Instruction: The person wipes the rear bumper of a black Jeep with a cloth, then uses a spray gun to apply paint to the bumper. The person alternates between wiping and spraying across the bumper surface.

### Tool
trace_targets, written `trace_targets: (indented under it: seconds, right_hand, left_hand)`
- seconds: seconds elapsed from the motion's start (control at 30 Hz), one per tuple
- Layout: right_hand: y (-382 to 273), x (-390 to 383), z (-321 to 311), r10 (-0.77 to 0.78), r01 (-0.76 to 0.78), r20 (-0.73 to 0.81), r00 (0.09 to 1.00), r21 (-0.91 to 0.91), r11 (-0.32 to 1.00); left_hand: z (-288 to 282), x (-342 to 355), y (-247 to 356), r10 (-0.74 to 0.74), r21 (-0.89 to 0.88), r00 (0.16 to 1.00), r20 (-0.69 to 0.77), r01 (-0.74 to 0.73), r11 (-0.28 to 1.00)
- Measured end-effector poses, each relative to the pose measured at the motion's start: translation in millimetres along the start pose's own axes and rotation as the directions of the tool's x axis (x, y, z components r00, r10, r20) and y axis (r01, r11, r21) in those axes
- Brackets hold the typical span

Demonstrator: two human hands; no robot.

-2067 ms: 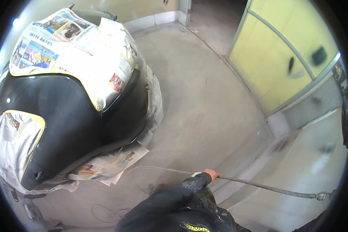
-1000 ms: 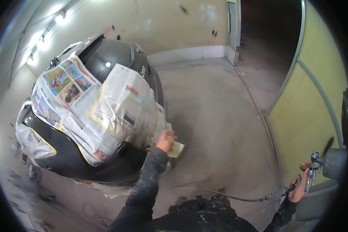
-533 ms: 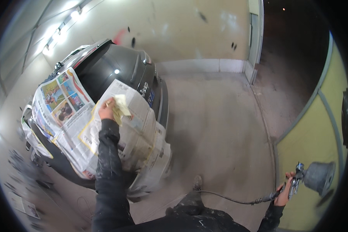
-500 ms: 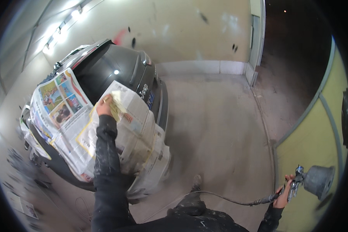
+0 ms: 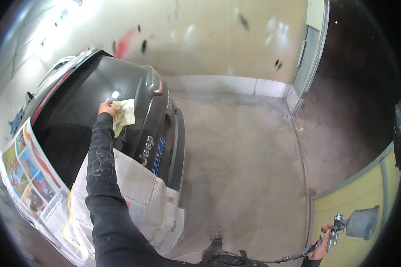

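Reaching out over the rear of a dark car [image 5: 124, 73], my left hand [image 5: 107, 108] is closed on a pale yellow cloth [image 5: 125, 112]. The cloth hangs by the rear window and tailgate; whether it touches them I cannot tell. Newspaper sheets [image 5: 140, 178] cover the car's near side and part of its tailgate, edged with yellow tape. Low on the right, my right hand [image 5: 320, 249] grips a spray gun [image 5: 336, 229] with a grey cup [image 5: 362, 223] on it. An air hose [image 5: 280, 260] runs from the gun's handle toward my body.
A beige wall [image 5: 209, 44] with paint marks stands behind the car. At the right, an open doorway [image 5: 343, 80] leads to a dark area, beside a yellow-green panel [image 5: 356, 198]. The grey concrete floor [image 5: 240, 155] lies between car and doorway.
My left hand has moved with the cloth from above the newspaper to the bare rear of the car. The view has shifted toward the tailgate. My right hand still holds the spray gun.
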State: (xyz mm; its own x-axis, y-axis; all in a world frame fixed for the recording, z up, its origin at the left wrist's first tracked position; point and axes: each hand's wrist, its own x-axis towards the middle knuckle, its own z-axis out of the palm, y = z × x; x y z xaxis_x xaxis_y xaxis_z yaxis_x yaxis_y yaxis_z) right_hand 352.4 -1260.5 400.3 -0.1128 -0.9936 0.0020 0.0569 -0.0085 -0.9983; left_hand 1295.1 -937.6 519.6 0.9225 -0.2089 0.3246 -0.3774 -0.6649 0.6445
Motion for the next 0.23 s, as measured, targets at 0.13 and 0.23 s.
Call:
trace_targets:
  seconds: [0.13, 0.23]
  right_hand:
    - [13, 32, 42, 0.046, -0.042, 0.098, 0.994, -0.035, 0.998]
    - [26, 58, 62, 0.039, -0.034, 0.168, 0.985, -0.029, 0.999]
  left_hand:
    - [16, 14, -2, 0.066, 0.305, 0.998, 0.002, -0.063, 0.950]
    - [10, 6, 15, 0.363, 0.477, 0.931, -0.048, -0.298, 0.827]
